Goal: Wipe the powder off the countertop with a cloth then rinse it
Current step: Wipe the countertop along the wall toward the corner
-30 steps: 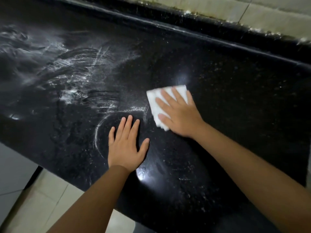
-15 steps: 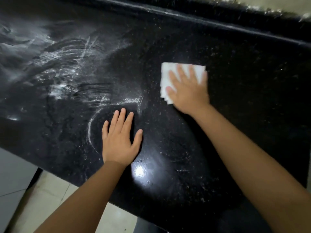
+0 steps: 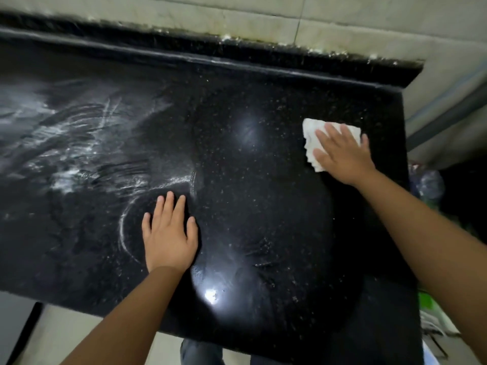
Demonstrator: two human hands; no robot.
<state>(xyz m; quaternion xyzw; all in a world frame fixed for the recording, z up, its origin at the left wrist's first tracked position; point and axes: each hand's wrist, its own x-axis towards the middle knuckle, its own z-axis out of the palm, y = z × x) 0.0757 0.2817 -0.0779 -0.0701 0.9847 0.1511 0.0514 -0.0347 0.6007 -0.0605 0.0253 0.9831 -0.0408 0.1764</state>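
A black speckled countertop [image 3: 263, 219] fills the view. White powder [image 3: 71, 154] lies smeared in streaks over its left half, with a thin curved line of it just left of my left hand. My left hand [image 3: 168, 233] rests flat on the counter near the front, fingers straight. Far to the right, my right hand [image 3: 342, 156] presses flat on a folded white cloth [image 3: 311, 138] close to the counter's right end. The cloth shows past my fingertips and thumb.
A raised black backsplash [image 3: 237, 54] runs along the rear under pale wall tiles [image 3: 263, 19]. The counter ends at the right edge [image 3: 405, 180], with dim clutter beyond and below it. Light floor tiles [image 3: 60, 335] show past the front edge.
My right hand has slid the cloth from beside my left hand out to the right end of the counter. My left hand has stayed flat in place.
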